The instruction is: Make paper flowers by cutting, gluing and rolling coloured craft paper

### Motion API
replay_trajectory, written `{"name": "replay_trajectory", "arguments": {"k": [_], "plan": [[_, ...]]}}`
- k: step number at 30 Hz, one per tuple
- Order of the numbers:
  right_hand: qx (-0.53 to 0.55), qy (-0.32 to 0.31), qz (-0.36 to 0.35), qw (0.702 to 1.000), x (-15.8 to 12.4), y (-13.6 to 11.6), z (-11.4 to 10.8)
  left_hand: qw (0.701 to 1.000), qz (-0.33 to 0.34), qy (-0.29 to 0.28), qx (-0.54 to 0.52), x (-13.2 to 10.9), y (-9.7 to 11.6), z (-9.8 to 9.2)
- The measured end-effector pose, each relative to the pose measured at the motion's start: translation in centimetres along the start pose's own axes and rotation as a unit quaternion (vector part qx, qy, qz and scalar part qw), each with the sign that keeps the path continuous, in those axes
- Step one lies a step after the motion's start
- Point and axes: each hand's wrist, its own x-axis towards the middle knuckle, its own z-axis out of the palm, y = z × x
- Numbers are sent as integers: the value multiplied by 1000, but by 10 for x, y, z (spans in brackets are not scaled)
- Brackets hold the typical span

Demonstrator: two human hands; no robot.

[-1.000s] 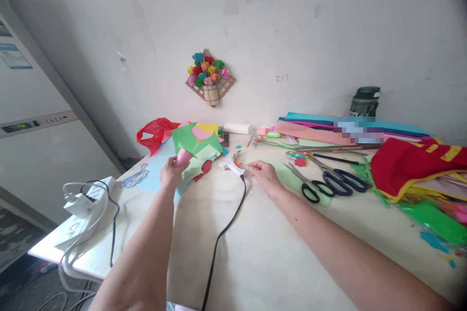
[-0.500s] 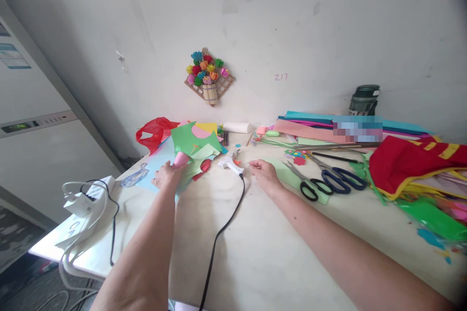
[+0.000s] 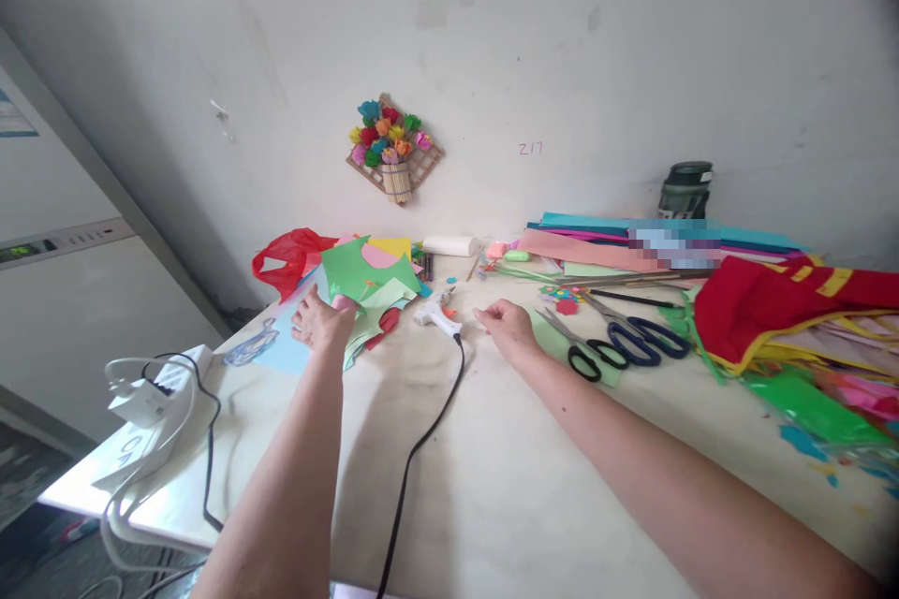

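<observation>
My left hand (image 3: 323, 320) reaches over the coloured paper at the left with its fingers spread. A pink rolled piece of paper (image 3: 344, 302) shows beside the thumb side, partly hidden by the hand; whether they touch is unclear. Green paper (image 3: 355, 267) and light blue paper (image 3: 277, 346) lie around it. My right hand (image 3: 509, 323) is at the middle of the table, thumb and fingers pinched together; anything between the fingertips is too small to make out. Just left of it, a white glue gun (image 3: 439, 316) lies on the table, its black cord (image 3: 428, 435) running toward me.
Two pairs of scissors (image 3: 586, 357) lie right of my right hand, near a red cloth with yellow trim (image 3: 765, 309). Stacked coloured sheets (image 3: 582, 248) and a dark bottle (image 3: 685, 192) stand along the wall. A power strip (image 3: 186, 370) sits at the left edge.
My left hand has shifted up over the paper and spread its fingers, covering more of the pink roll. My right hand stays pinched near the glue gun. The view has turned slightly right.
</observation>
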Motion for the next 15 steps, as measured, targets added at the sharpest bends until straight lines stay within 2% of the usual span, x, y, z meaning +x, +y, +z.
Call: {"name": "replay_trajectory", "arguments": {"k": [3,5,6,8,11,13,15], "plan": [[17,-39,6,999,2,1,2,988,88,120,-35,-9,12,-1],[25,-54,10,998,3,1,4,981,144,123,-46,-17,25,0],[26,-55,11,998,3,1,4,981,168,83,-45,-21,32,2],[21,-54,14,998,3,0,3,981,188,-41,-16,-33,47,7],[-3,-52,24,998,3,2,-2,952,228,-205,25,-50,63,18],[-23,-46,25,998,4,4,-6,942,229,-242,46,-59,67,26],[-51,-38,23,998,6,5,-10,946,219,-232,53,-64,66,32]]}}
